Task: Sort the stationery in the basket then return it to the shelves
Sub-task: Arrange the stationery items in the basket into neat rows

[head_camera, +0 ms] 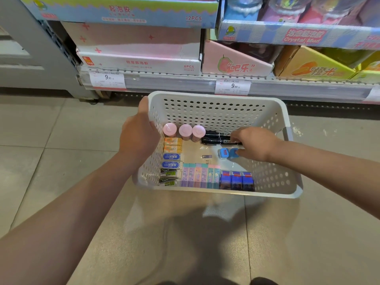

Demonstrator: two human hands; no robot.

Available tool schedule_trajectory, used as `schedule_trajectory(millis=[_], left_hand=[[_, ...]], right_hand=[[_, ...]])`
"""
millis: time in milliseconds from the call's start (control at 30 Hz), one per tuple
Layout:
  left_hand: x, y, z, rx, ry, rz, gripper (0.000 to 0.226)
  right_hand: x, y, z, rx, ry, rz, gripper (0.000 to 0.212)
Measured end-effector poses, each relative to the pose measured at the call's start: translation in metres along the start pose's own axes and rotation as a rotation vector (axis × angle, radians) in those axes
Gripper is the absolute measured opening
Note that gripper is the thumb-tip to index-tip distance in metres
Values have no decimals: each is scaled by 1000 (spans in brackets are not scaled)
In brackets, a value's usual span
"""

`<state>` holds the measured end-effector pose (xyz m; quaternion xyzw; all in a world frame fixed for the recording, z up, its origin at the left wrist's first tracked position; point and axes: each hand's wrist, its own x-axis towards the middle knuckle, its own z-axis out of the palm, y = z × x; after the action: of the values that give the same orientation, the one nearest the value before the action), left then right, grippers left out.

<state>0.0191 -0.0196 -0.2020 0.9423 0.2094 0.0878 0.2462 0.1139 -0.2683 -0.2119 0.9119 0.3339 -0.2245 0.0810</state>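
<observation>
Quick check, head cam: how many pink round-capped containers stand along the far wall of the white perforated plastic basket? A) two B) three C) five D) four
B: three pink round-capped containers stand upright side by side by the far wall of the white perforated plastic basket, left of the black marker pens.

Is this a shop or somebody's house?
Most likely a shop. Price tags are clipped along the shelf, boxes of goods sit on it, and a white basket holds small stationery.
</observation>
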Motion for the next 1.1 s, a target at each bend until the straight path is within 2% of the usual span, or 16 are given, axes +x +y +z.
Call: schedule_trajectory(millis=[133,233,300,400,500,700,800,1100], left_hand=[[-1,2,-3,-10,4,-47,55],[0,3,-9,-38,-67,-113,28],[3,6,-14,-100,-149,-178,19],[7,7,-22,-318,-294,-362,17],[10,1,-31,-435,-526,-534,11],[17,-6,-37,-399,-781,-542,37],[15,-1,-41,-430,-805,-529,42],[3,-4,-46,-418,-755,-494,50]], right_hand=[[-26,-6,-2,223,192,50,42],[-40,-13,1,268,378,97,42],[-47,-16,1,257,432,158,42],[-55,-16,0,227,458,241,48],[-63,-11,-6,271,443,343,60],[-73,-2,-9,507,378,478,76],[-75,1,-7,525,342,521,79],[-76,4,-2,555,373,524,83]])
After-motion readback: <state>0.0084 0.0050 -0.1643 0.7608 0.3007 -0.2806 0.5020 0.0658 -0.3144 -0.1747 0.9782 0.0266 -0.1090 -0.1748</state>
